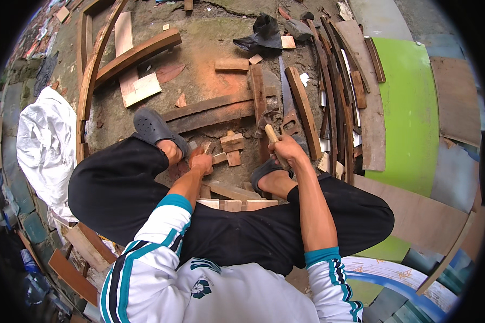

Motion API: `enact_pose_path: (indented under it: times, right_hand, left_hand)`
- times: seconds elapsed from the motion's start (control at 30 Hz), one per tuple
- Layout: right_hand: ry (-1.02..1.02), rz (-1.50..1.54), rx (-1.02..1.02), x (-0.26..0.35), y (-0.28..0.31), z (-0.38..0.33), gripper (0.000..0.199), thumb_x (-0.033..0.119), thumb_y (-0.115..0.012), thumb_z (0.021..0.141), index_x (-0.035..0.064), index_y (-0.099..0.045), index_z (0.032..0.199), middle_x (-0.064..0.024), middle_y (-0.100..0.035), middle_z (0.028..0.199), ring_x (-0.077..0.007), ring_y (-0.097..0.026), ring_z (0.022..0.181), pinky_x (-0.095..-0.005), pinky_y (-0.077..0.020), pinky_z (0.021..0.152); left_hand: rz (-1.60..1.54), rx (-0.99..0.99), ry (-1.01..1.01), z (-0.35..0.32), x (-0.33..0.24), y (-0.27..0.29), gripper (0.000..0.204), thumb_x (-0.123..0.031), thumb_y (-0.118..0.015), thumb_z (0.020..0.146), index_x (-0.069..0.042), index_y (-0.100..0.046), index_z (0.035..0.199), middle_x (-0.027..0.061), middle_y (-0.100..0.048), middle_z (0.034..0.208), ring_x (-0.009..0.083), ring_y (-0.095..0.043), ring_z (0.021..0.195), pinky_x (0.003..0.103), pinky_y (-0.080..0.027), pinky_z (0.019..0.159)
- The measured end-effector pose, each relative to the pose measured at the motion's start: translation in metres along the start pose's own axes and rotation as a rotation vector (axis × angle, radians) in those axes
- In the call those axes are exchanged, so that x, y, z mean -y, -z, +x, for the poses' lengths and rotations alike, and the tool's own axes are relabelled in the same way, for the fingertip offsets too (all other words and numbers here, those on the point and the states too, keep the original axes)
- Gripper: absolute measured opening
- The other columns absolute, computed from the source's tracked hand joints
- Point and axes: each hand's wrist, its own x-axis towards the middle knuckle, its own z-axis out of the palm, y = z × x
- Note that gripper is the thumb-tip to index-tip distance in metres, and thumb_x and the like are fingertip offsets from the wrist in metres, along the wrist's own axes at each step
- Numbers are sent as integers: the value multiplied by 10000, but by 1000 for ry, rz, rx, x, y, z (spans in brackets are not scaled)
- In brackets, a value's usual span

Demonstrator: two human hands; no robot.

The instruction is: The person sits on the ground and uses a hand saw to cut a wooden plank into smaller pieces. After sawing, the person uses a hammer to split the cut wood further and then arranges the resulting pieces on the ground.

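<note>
My right hand [291, 149] is closed round the wooden handle of a hammer [271, 131]. Its dark metal head lies over an upright-running wooden batten [258, 89], close to the handle of a hand saw [290, 119]. My left hand [201, 164] is closed low between my feet, beside small wood blocks [232, 142]. A short pale end shows above its fingers; what it grips is too small to make out. Just below that hand, wood pieces [229, 191] lie in front of my lap.
Long battens [328, 86] are heaped at the right beside a green board [404, 107]. A wooden frame [94, 64] and a thick beam [140, 56] lie at the far left. A white sack [46, 145] sits left of my knee, a black plastic bag [263, 35] at the far middle.
</note>
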Motion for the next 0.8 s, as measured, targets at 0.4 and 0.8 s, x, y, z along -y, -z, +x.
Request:
enact_pose_path:
  times: [0.4,0.8]
  right_hand:
    - [-24,-56,38,8,3,3,134,55,-612,830,-79,-612,835,-132,-616,683,-212,-588,536,-363,-458,453]
    - [-22,-19,-12,8,-2,-1,105,35,-589,825,-66,-605,849,-138,-610,689,-228,-593,543,-387,-444,428]
  left_hand:
    - [-235,-376,158,10,-8,41,698,-147,-743,848,-38,-394,1443,210,-465,1372,404,-491,1270,478,-502,1012]
    - [-151,-180,72,11,0,25,574,-294,-776,855,-31,-559,1317,209,-533,1327,393,-538,1254,488,-506,996]
